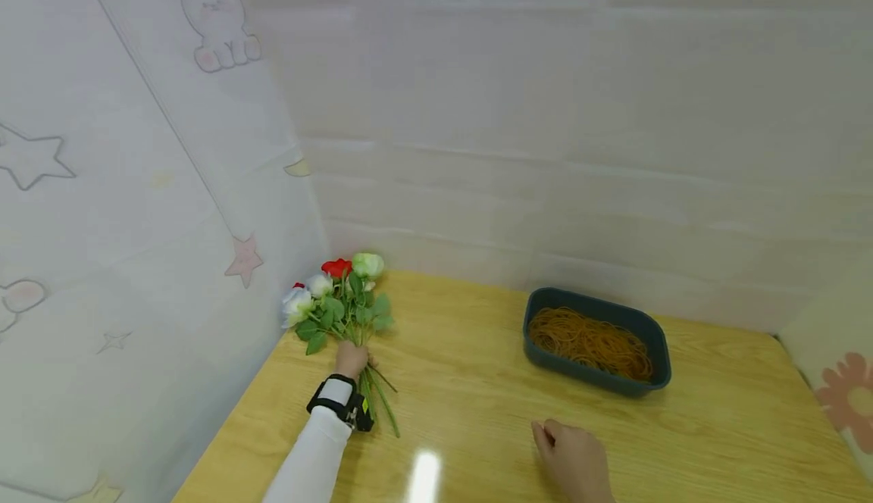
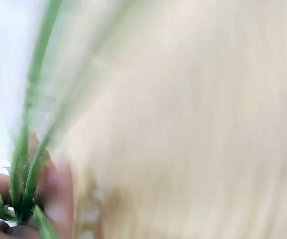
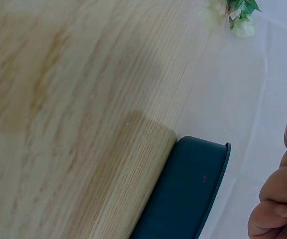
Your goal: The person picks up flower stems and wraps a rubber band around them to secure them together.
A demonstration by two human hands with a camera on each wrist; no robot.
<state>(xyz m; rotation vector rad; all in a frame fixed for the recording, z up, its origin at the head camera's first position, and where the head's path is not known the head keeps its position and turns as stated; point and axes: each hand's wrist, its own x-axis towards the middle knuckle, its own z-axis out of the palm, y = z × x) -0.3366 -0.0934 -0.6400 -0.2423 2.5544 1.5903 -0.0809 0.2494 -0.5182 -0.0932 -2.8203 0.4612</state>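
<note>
At the table's left side my left hand (image 1: 351, 359) grips a bunch of artificial flowers (image 1: 344, 310) round the stems. Its red, white and pale green blooms point to the far left corner, and the cut stem ends (image 1: 382, 404) stick out toward me below the hand. Close up in the left wrist view, green stems (image 2: 31, 169) rise blurred out of the curled fingers (image 2: 58, 194). My right hand (image 1: 573, 457) is over the table's front with its fingers curled in, and nothing shows in it. The right wrist view has those bent fingers (image 3: 282, 184) at its edge.
A dark blue-green plastic bin (image 1: 586, 378) stands to the back right, in front of the right hand, with a heap of tan rubber bands (image 1: 589, 344) inside. Cloth-covered walls (image 1: 477, 207) close off the wooden table (image 1: 464, 382) at the back and left.
</note>
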